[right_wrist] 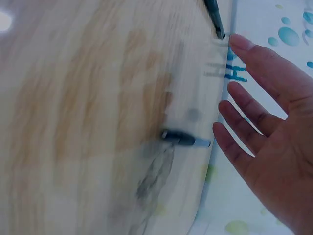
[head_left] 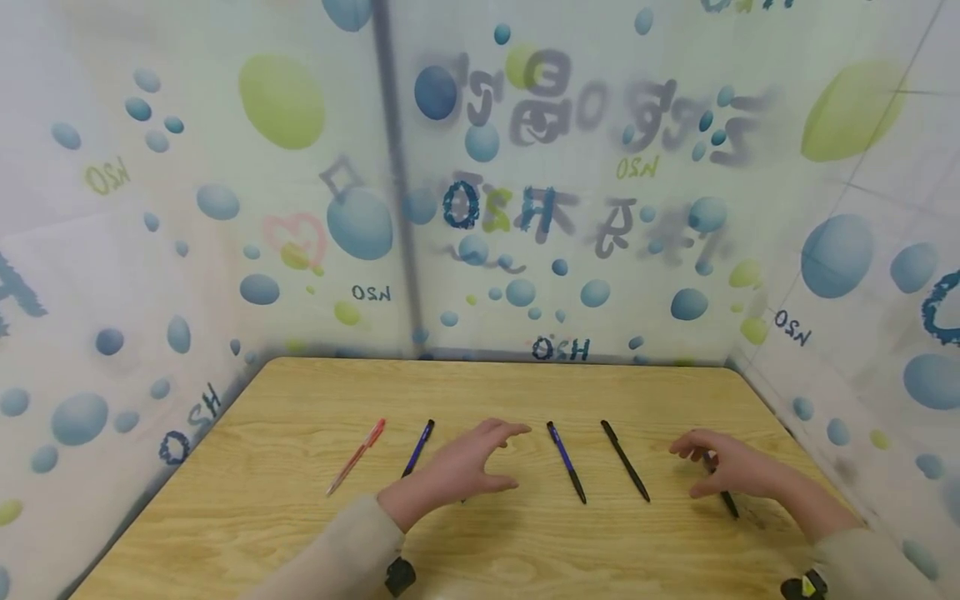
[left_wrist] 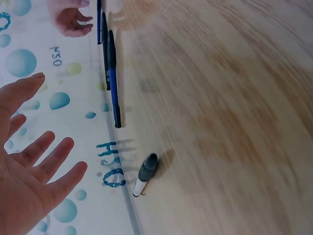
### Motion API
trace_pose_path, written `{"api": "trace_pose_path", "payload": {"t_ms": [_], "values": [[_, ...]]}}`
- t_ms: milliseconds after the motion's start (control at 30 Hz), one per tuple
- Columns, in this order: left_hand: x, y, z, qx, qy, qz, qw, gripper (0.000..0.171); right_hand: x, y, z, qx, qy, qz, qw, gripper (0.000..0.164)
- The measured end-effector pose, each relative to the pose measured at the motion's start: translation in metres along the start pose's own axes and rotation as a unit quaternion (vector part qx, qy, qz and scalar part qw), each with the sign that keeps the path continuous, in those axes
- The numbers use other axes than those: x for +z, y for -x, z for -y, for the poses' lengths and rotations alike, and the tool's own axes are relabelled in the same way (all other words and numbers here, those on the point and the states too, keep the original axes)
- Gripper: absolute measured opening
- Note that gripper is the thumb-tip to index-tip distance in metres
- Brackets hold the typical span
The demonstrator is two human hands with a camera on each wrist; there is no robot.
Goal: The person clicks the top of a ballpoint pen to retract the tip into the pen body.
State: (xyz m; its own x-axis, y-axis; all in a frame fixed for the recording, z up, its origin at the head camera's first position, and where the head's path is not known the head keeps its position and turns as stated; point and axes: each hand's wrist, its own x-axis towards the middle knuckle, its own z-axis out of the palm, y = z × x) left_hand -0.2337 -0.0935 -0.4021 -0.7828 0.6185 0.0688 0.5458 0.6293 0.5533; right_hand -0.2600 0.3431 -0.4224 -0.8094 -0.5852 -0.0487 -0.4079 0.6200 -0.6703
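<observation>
My left hand (head_left: 463,467) hovers over the middle of the table, its fingers loosely spread and holding nothing. Below it lies a pen (left_wrist: 145,175) with a dark grip and white barrel, almost wholly hidden in the head view. To its left is a blue pen (head_left: 417,450), partly behind the wrist, and a red pen (head_left: 356,457). Over the right side, my right hand (head_left: 731,467) is also empty, fingers relaxed. A dark-gripped pen (right_wrist: 183,138) lies beneath it. Between the hands rest a blue pen with a black grip (head_left: 566,462) and a black pen (head_left: 626,461).
The pens lie in a spaced row on a wood-grain table (head_left: 495,392). Pale curtains (head_left: 480,317) with blue and green dots stand behind the table and along both sides. Dark marks (right_wrist: 151,183) show on the tabletop near the right hand.
</observation>
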Motion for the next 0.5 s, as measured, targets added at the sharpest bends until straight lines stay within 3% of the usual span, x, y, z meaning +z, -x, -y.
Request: {"api": "trace_pose_path", "payload": {"t_ms": [300,500], "values": [[0.014,-0.014,-0.009,0.030,0.000,0.020,0.9993,0.071,-0.004,0.021,-0.011,0.035,0.018,-0.034,0.999,0.057],[0.023,-0.023,-0.013,0.046,-0.011,0.034,0.9983,0.072,-0.005,0.030,-0.020,0.058,0.024,-0.031,0.998,0.054]]}}
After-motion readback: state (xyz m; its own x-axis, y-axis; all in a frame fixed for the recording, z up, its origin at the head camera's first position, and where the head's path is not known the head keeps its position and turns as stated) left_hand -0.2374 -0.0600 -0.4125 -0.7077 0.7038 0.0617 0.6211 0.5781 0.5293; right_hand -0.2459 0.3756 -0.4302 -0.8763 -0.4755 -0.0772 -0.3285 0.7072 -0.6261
